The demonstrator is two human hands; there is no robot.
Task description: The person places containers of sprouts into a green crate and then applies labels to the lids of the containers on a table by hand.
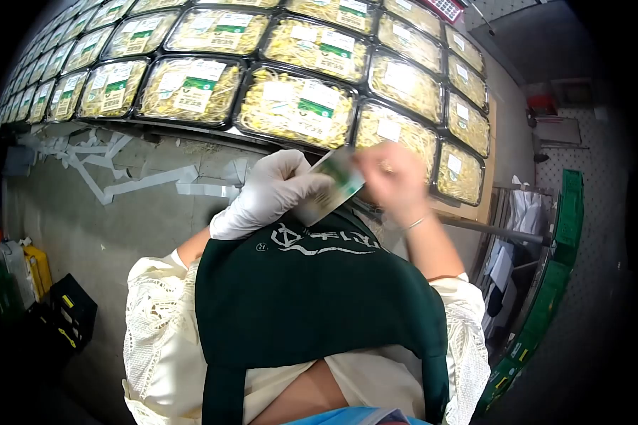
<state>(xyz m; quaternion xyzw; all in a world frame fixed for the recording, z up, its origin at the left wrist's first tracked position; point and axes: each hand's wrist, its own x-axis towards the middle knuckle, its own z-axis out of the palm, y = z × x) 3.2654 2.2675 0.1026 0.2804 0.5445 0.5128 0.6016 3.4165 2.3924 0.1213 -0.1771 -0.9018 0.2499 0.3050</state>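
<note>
In front of my apron, my left hand [280,190], in a white glove, is closed on a green-and-white label [333,185], or a small stack of them. My bare right hand [395,178] is blurred by motion, its curled fingers pinching the label's upper right corner. Beyond both hands stand rows of black trays with clear film, packed with pale yellow bean sprouts. The nearest tray [299,106] carries a green-and-white label and a white sticker. Just behind my right hand, another tray [394,131] shows only a white sticker.
Trays cover the table up to its wooden right edge [490,152]. Torn white strips [145,183] lie on the floor at left. Green crates [570,212] line the right side beside a rack holding white cloth or paper [498,265]. Yellow and black boxes [38,271] stand at lower left.
</note>
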